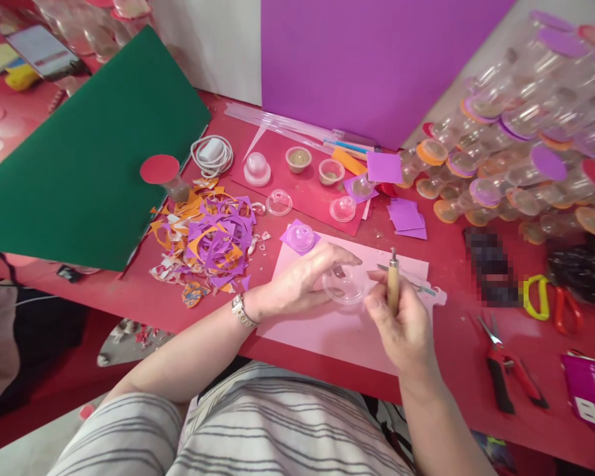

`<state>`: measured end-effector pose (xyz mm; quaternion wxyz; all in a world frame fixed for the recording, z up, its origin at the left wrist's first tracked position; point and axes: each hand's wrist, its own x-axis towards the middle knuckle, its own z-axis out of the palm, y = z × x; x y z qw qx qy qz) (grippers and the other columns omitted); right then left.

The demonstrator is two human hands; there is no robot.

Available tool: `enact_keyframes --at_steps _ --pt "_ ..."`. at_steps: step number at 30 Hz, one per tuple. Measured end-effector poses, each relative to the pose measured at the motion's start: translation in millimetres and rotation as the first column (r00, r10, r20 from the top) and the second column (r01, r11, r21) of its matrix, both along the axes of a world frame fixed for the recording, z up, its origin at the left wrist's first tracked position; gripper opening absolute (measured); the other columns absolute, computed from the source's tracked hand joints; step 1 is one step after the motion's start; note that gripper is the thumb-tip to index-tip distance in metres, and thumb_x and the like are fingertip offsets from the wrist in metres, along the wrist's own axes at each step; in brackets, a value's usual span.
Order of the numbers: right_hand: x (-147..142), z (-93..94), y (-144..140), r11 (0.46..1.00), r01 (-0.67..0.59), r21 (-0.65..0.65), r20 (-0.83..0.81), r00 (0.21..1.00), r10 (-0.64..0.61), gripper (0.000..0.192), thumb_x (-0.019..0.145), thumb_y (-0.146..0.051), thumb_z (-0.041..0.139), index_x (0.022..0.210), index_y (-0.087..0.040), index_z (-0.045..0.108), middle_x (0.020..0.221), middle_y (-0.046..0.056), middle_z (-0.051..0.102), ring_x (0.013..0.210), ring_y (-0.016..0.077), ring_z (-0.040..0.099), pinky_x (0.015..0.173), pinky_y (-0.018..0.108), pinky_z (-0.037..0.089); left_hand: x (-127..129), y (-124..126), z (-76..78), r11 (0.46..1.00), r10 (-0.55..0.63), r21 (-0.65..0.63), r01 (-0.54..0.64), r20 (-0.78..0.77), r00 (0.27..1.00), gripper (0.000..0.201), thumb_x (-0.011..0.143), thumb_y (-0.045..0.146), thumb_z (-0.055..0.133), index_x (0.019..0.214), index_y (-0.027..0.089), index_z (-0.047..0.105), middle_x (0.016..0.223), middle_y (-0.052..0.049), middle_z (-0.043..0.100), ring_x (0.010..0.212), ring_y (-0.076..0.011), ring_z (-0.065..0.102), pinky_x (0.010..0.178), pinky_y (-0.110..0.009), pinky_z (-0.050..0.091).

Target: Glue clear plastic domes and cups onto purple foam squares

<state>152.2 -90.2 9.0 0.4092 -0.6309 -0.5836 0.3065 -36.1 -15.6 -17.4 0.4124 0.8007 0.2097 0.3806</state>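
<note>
My left hand (312,277) is closed around one side of a clear plastic dome lid (346,285), fingers over the far edge and thumb on the near side. In my right hand (401,324) I grip a wooden-handled tool (393,281) with a metal collar pointing up; its working end is not clear to see. The right fingertips are close to the lid's rim; whether they touch it I cannot tell. Both hands are over a pale pink sheet (322,337). Just beyond, another clear dome (301,236) sits on a purple paper square.
Purple and orange paper scraps (213,231) are heaped on the left, by a green board (94,152). Small cups (298,158) stand at the back. Red-handled pliers (508,370) lie at right, below many stacked clear plastic pieces (535,125) with coloured discs.
</note>
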Motion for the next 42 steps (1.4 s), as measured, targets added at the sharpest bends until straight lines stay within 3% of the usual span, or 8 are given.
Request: enact_keyframes --at_steps 8,14,20,23,28,31,37,42 --pt "-14 -6.1 15 0.992 0.02 -0.122 -0.11 0.993 -0.033 0.031 0.09 -0.049 0.055 0.077 -0.021 0.055 0.057 -0.007 0.038 0.049 0.0086 0.038 0.043 0.02 0.037 -3 3 1.1 0.998 0.041 -0.044 -0.044 -0.049 0.998 0.038 0.092 0.036 0.059 0.125 0.018 0.05 0.115 -0.014 0.061 0.101 -0.0225 0.059 0.085 -0.038 0.053" --pt "-13 -10.4 13 0.995 0.007 -0.096 -0.089 0.996 -0.016 0.031 0.096 -0.047 0.047 0.091 -0.02 0.062 0.06 -0.005 0.046 0.049 0.0087 0.042 0.044 0.02 0.04 1 4 1.0 0.998 0.044 -0.04 -0.045 -0.008 0.999 0.035 0.09 0.036 0.061 0.118 0.017 0.052 0.112 -0.013 0.062 0.103 -0.0228 0.059 0.09 -0.039 0.051" --pt "11 6.0 1 0.985 -0.082 0.149 0.248 0.968 0.043 0.025 0.098 -0.031 0.049 0.11 -0.02 0.068 0.084 0.005 0.068 0.077 0.017 0.067 0.07 0.03 0.056 2 3 -2.1 0.994 0.08 -0.055 -0.091 -0.186 0.979 0.032 0.082 0.024 0.065 0.11 0.018 0.051 0.109 -0.011 0.064 0.099 -0.0225 0.058 0.092 -0.04 0.048" --pt "22 16.1 -10 0.949 -0.225 0.221 0.459 0.883 0.102 0.024 0.094 -0.02 0.057 0.117 -0.02 0.066 0.095 0.005 0.072 0.085 0.0159 0.07 0.078 0.026 0.056 6 1 -8.3 0.992 0.101 -0.039 -0.117 -0.287 0.953 0.032 0.078 0.017 0.065 0.107 0.016 0.051 0.106 -0.01 0.065 0.097 -0.0223 0.058 0.089 -0.037 0.049" --pt "28 28.9 -22 0.932 -0.357 0.066 0.698 0.683 0.212 0.023 0.097 -0.018 0.052 0.115 -0.02 0.067 0.094 0.004 0.072 0.079 0.0126 0.069 0.071 0.023 0.053 11 -3 -12.2 0.998 0.046 -0.019 -0.057 -0.367 0.929 0.04 0.087 0.022 0.064 0.123 0.014 0.047 0.112 -0.013 0.066 0.098 -0.0225 0.061 0.086 -0.036 0.05" --pt "25 35.6 -19 0.909 -0.415 0.034 0.813 0.541 0.217 0.025 0.098 -0.016 0.049 0.112 -0.02 0.07 0.087 0.001 0.071 0.067 0.0089 0.066 0.061 0.021 0.047 11 -4 -10.0 1.0 0.023 0.001 -0.025 -0.411 0.912 0.032 0.093 0.022 0.059 0.123 0.015 0.05 0.111 -0.012 0.066 0.1 -0.0226 0.062 0.087 -0.036 0.05" --pt "12 48.5 4 0.845 -0.532 -0.043 0.916 0.317 0.246 0.026 0.094 -0.01 0.048 0.092 -0.018 0.073 0.07 -0.001 0.063 0.053 0.0093 0.058 0.051 0.025 0.038 11 -4 -12.5 1.0 0.012 -0.012 -0.018 -0.39 0.921 0.028 0.094 0.03 0.06 0.116 0.014 0.052 0.108 -0.013 0.066 0.097 -0.0221 0.061 0.088 -0.035 0.05" --pt "-4 56.5 23 0.81 -0.563 -0.162 0.94 0.162 0.3 0.03 0.085 -0.001 0.047 0.067 -0.019 0.063 0.061 0.0 0.056 0.053 0.0135 0.058 0.051 0.027 0.035 14 -3 -15.8 1.0 0.013 -0.011 -0.02 -0.426 0.904 0.021 0.096 0.026 0.054 0.112 0.013 0.05 0.102 -0.011 0.066 0.09 -0.02 0.058 0.085 -0.033 0.048"
